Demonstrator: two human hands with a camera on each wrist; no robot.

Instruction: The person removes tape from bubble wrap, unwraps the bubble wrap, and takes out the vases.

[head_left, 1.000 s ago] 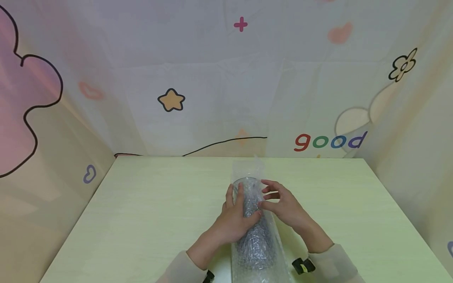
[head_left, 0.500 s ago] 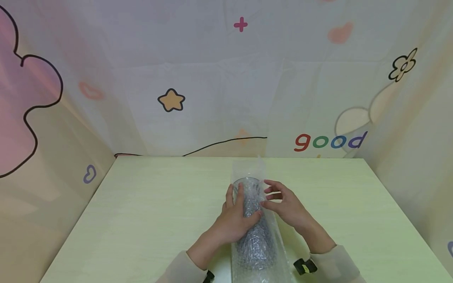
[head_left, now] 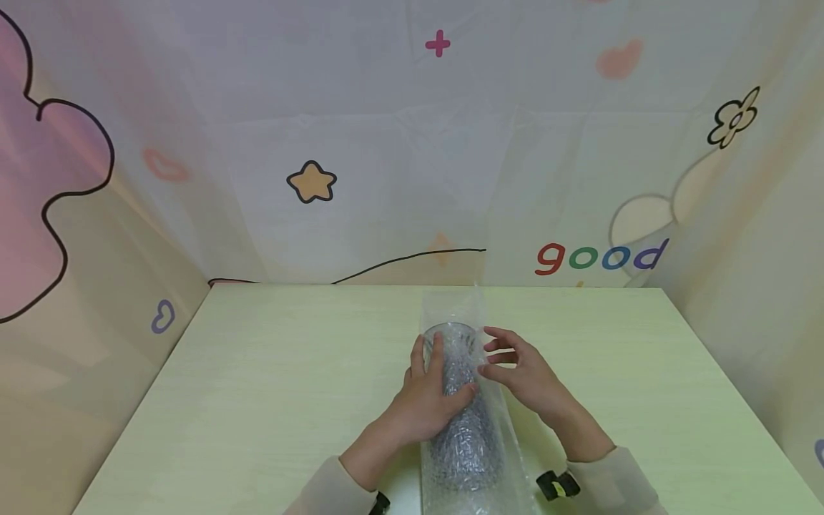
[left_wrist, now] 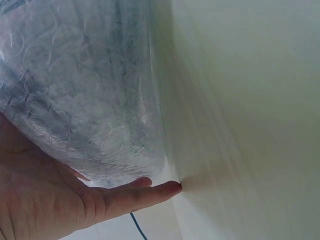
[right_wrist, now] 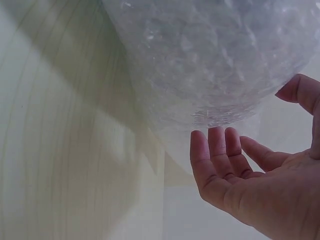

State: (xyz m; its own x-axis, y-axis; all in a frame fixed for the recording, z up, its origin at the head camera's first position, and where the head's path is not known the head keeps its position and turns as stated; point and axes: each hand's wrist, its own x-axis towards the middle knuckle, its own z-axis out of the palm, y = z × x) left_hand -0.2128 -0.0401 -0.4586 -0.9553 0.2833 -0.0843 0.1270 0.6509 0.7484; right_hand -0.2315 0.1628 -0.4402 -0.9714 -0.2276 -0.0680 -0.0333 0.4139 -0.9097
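Observation:
A long bundle of clear bubble wrap lies lengthwise on the pale table. Inside it the round rim of a clear, glass-like vessel shows at the far end. My left hand rests on the bundle with fingers straight along its left side and thumb across the top; one fingertip meets the tabletop in the left wrist view. My right hand is at the wrap's right edge, thumb and fingers spread apart and lightly bent, fingertips right at the plastic in the right wrist view.
The table has a straight back edge against a printed curtain. Loose flat wrap extends past the rim toward the back and past the near end of the bundle. Each wrist wears a black strap.
My right hand has shifted slightly to the right, and the wrap's right edge has moved the same way. My left hand and the vessel have stayed in place.

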